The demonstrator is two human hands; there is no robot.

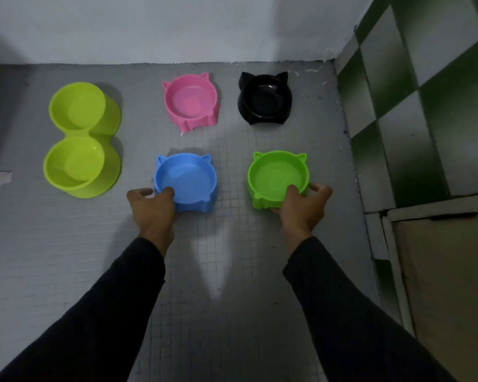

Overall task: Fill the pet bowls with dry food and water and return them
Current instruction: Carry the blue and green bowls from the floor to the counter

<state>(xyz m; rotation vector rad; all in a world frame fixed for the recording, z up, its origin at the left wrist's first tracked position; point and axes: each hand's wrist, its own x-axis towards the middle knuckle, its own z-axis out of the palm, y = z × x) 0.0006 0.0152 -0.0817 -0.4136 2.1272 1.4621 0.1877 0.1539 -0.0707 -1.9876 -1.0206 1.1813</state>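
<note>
Several empty cat-eared pet bowls stand on the grey tiled floor. My left hand (151, 206) grips the near rim of the blue bowl (189, 177), thumb inside it. My right hand (304, 205) grips the near right rim of the green bowl (273, 175), thumb over the rim and fingers round the outside. Behind them stand a pink bowl (189, 102) and a black bowl (264, 99). A lime double bowl (79, 139) lies at the left. No food or water shows in any bowl.
A white wall (177, 28) closes the back. A green-and-white checked tiled wall (425, 106) runs along the right, with a framed panel or door (447, 285) at its lower part. A pale patch (2, 179) marks the floor at far left.
</note>
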